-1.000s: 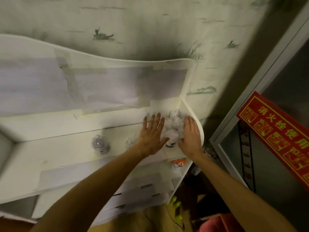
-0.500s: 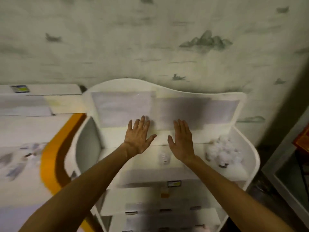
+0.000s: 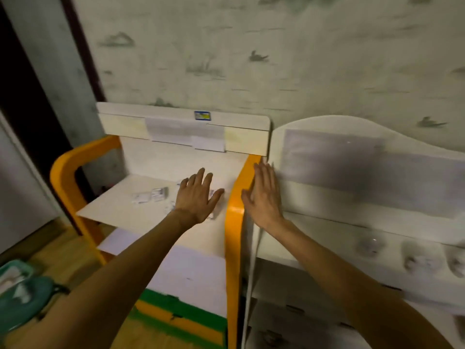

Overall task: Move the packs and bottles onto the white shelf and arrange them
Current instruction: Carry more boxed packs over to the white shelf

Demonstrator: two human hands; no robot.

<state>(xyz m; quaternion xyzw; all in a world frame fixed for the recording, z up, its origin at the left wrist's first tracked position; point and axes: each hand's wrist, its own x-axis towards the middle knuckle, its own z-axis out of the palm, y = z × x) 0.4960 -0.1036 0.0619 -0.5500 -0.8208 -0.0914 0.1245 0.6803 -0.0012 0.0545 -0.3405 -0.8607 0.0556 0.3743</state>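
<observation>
Packs (image 3: 151, 196) lie on the orange-framed shelf (image 3: 234, 222); left hand (image 3: 197, 197), fingers spread and empty, reaches them, right hand (image 3: 264, 195) likewise empty, so grasping seems next.

One head camera looks forward and down from close above, facing the wall (image 3: 276, 59), with the orange shelf (image 3: 234, 222) left and white shelf (image 3: 327, 238) right.

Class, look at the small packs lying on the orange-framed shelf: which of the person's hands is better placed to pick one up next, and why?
Probably the left hand: it hovers open directly over the packs on the orange-framed shelf. The right hand is beyond the orange side panel, over the white shelf.
</observation>
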